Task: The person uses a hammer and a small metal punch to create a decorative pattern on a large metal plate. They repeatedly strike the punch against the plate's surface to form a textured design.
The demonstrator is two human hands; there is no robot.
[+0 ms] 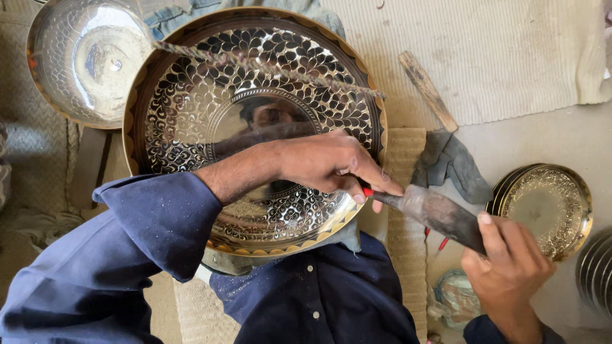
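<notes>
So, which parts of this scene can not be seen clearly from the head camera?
- Tip of the dark tool: hidden under the left hand, so its contact with the large engraved plate is unclear.
- Plate's lower left: covered by the blue sleeve.
- Stacked metal dishes: cut off by the right edge.
- Tool's rear end: hidden in the right hand.

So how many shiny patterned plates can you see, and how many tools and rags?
Engraved metal plates: 3 (large one, upper left one, small right one)
Dark-handled tool held by both hands: 1
Wooden stick: 1
Grey rag: 1
Total: 6
</notes>
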